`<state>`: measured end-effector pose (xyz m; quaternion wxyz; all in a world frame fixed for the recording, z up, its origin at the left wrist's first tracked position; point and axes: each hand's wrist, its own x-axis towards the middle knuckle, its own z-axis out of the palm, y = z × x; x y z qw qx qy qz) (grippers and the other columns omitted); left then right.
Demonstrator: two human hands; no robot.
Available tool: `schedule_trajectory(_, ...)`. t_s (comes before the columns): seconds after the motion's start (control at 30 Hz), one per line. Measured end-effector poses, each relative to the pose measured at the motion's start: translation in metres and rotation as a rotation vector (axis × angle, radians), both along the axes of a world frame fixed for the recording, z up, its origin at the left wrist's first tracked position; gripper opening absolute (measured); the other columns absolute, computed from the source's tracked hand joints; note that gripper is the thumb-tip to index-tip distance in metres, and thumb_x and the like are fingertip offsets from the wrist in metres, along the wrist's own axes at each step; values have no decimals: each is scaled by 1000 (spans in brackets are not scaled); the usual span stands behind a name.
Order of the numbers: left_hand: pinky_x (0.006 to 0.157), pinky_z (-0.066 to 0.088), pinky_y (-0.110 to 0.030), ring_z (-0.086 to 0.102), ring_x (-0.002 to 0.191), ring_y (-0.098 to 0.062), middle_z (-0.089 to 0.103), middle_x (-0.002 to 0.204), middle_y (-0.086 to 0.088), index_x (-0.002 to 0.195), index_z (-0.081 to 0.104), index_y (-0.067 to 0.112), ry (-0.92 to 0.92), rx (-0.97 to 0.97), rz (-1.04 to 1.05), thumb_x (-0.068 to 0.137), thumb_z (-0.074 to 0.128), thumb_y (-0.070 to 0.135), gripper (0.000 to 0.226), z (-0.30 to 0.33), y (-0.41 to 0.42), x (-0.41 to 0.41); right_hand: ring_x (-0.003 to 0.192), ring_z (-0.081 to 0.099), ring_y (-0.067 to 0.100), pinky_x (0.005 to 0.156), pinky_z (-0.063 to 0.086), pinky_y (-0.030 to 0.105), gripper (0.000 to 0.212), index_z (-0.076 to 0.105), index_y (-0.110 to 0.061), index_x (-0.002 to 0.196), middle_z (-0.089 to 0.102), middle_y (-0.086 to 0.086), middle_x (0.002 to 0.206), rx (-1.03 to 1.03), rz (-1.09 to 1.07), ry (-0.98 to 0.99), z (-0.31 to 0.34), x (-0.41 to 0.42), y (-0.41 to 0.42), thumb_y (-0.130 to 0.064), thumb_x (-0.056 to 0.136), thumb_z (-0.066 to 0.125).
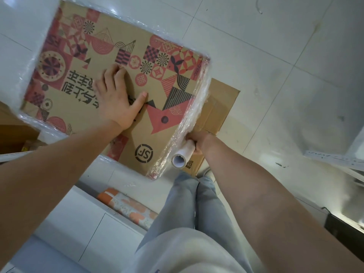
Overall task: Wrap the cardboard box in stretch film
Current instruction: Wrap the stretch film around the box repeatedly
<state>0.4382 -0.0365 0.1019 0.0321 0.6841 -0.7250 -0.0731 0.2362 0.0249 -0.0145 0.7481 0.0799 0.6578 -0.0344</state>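
At far left, clear stretch film [29, 64] bunches along the edge of the printed cardboard box [110, 56], which stands on the tiled floor [275, 46]. Left hand [116, 97] lies flat on the box's top face, fingers spread, gripping nothing. Right hand [197, 142] is clamped round the film roll [182, 154] at the box's right edge, film [197, 103] stretched along that side. Plain carton [220, 103] lies behind

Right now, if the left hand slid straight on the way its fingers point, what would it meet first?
Only more printed top of the cardboard box ahead of the left hand, then likely the stretch film bunched along the far edge.
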Motion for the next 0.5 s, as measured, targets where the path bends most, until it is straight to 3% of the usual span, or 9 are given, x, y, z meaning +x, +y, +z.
schedule_trajectory(0.13, 110, 16, -57, 26, 133, -40, 32, 145, -17, 136, 37, 3, -6, -3, -2, 84, 33, 64, 80, 0, 0, 0, 92, 63, 26, 69, 58, 35, 26, 56, -7, 118, 66, 12, 109, -59, 35, -17, 7, 0, -2, -17, 94, 57)
schedule_trajectory(0.23, 111, 14, -58, 24, 135, -39, 32, 146, -17, 136, 37, 4, -3, -4, -1, 83, 33, 64, 81, 1, 0, -1, 69, 61, 20, 43, 51, 26, 20, 55, -3, 93, 63, 9, 83, 6, 80, 19, 12, -14, 3, -23, 94, 59)
schedule_trajectory(0.27, 111, 13, -58, 23, 135, -39, 31, 146, -16, 137, 37, 4, -2, 2, 0, 83, 32, 64, 81, 1, 0, -2, 71, 61, 20, 45, 51, 29, 21, 53, -4, 89, 60, 9, 79, 25, 102, 44, 13, -19, 6, -23, 93, 60)
schedule_trajectory(0.37, 112, 10, -57, 19, 137, -37, 28, 148, -15, 138, 35, 6, 5, 8, -1, 82, 31, 65, 82, 0, 0, 0, 95, 62, 26, 73, 53, 38, 20, 50, -2, 101, 59, 12, 89, 18, 136, 90, 9, -33, 14, -18, 94, 60)
schedule_trajectory(0.5, 112, 11, -58, 20, 136, -37, 31, 146, -16, 137, 35, 6, 8, -10, -9, 83, 33, 64, 80, -1, 1, -2, 95, 59, 27, 90, 52, 43, 29, 50, -5, 110, 61, 12, 99, -11, 49, 100, 10, -35, 16, -27, 94, 60)
